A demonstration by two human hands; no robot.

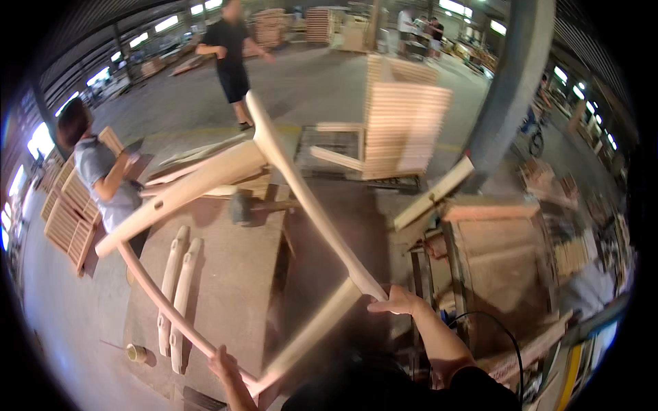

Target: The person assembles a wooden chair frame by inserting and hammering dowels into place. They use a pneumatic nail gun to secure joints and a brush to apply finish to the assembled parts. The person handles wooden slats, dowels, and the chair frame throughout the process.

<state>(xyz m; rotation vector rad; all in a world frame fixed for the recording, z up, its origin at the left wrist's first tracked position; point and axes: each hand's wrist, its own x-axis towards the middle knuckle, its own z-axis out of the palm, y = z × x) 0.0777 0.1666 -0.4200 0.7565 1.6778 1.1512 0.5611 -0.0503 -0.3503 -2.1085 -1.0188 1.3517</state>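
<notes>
- Concrete floor (312, 85) spreads across a wide workshop, a pillar (514, 89) leaning into view at two o'clock and a stack of pale slats (404, 130) between one and two.
- From where I stand, a four-sided wooden frame (308, 197) fills the middle, tilted, its lowest corner pointing to seven.
- One wide board (199, 181) with a dark hole makes its side towards ten; a slim rail (161, 300) closes the side towards eight.
- At seven the left hand (225, 366) has its fingers wrapped round that slim rail, near the lowest corner.
- At five the right hand (404, 301) grips the lower end of the long bar — fingers closed on the wood.
- Behind the frame, a workbench (229, 281) bears two shaped wooden pieces (184, 305), side by side at eight, and a mallet (240, 209) at nine.
- Two other people are about — one in grey (96, 164) just past nine, one in black (229, 55) at eleven.
</notes>
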